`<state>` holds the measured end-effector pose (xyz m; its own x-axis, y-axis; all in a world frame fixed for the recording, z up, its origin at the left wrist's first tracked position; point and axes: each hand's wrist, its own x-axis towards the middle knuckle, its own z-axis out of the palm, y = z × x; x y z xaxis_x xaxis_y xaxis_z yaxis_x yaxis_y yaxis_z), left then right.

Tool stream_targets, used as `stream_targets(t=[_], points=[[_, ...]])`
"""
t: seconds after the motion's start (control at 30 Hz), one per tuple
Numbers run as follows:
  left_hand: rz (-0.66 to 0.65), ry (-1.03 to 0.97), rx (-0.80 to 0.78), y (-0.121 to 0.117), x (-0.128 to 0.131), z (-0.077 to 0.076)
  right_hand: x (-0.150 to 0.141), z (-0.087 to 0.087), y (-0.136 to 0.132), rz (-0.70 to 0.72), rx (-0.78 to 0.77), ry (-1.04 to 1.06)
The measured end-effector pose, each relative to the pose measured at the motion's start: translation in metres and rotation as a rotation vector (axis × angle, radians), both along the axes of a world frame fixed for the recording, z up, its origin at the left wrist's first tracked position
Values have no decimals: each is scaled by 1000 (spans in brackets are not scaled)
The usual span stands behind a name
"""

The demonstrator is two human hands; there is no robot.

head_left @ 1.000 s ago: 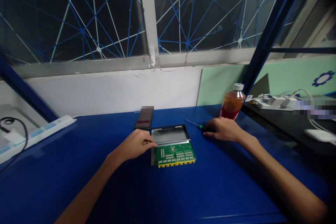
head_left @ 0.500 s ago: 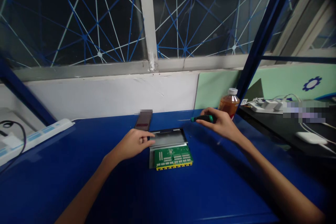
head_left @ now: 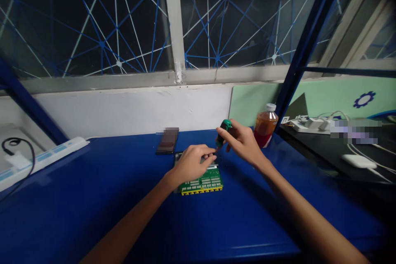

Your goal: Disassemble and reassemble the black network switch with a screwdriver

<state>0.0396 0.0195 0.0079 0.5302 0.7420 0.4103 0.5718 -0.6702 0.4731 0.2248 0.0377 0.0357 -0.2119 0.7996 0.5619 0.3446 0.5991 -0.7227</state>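
My right hand (head_left: pixel 243 137) grips a green and black screwdriver (head_left: pixel 223 131), handle up and slightly tilted, its shaft pointing down. My left hand (head_left: pixel 193 161) reaches over the black metal case; thumb and fingertips are drawn together beside the screwdriver's lower end. Whatever those fingertips hold, if anything, is too small to make out. Under the left hand, a green circuit board (head_left: pixel 206 182) with a yellow connector strip (head_left: pixel 202 191) along its near edge joins the case, which is mostly covered by the hand.
Behind the board lies a dark phone (head_left: pixel 167 141). A bottle of amber drink (head_left: pixel 266 126) stands beyond my right hand. At left is a white power strip (head_left: pixel 46 161); at right, a black surface carries a white charger (head_left: pixel 359 161) and cables.
My left hand has moved right across the case, bringing its fingertips together. My right hand has come left, turning the screwdriver from level to upright with its lower end at my left fingertips.
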Motion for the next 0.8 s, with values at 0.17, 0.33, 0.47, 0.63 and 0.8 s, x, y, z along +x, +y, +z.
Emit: stream_targets(t=[0.17, 0.33, 0.47, 0.63, 0.8], points=[[-30, -76, 5, 0, 2, -19, 3, -6, -9, -1, 23, -100], [-41, -61, -12, 3, -1, -22, -2, -5, -9, -2, 69, -174], [-32, -42, -22, 4, -1, -24, -5, -5, -11, 7, 104, -188], [-37, -35, -11, 4, -1, -23, -4, -4, -13, 6, 102, -197], [-40, -32, -11, 6, -1, -24, -3, -5, -12, -5, 103, -195]])
